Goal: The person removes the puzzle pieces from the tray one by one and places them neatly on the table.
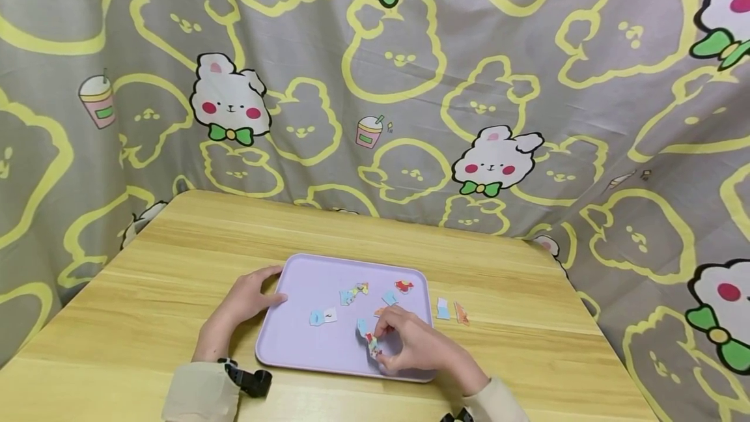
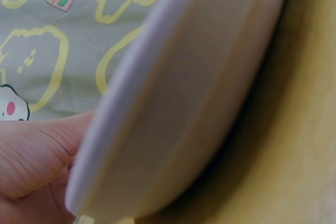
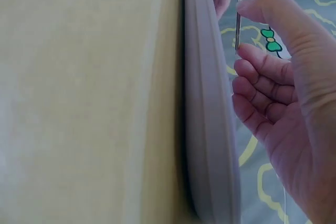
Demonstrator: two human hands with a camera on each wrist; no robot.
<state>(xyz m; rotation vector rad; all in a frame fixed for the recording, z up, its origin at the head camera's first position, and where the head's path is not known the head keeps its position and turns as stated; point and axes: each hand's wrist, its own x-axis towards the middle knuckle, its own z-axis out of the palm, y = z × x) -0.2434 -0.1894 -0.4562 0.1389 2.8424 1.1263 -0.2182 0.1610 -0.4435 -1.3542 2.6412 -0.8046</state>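
Note:
A lilac tray (image 1: pixel 328 360) lies on the wooden table. My left hand (image 1: pixel 249 295) holds its left edge, thumb over the rim and fingers along the outside. My right hand (image 1: pixel 413 340) pinches a colourful puzzle piece (image 1: pixel 372 344) between thumb and index finger, over the tray's near right part. In the right wrist view that piece (image 3: pixel 238 32) appears edge-on as a thin card, the other fingers curled beneath. Nearby on the tray lie a blue-and-white piece (image 1: pixel 323 316), a blue-and-yellow piece (image 1: pixel 354 293), a blue piece (image 1: pixel 390 298) and a red piece (image 1: pixel 403 286).
To the right of the tray, a white-and-blue piece (image 1: pixel 443 309) and an orange piece (image 1: pixel 461 313) lie on the table (image 1: pixel 515 357). An orange bit (image 1: pixel 379 311) shows beside the right hand. A patterned curtain (image 1: pixel 316 168) hangs behind the table.

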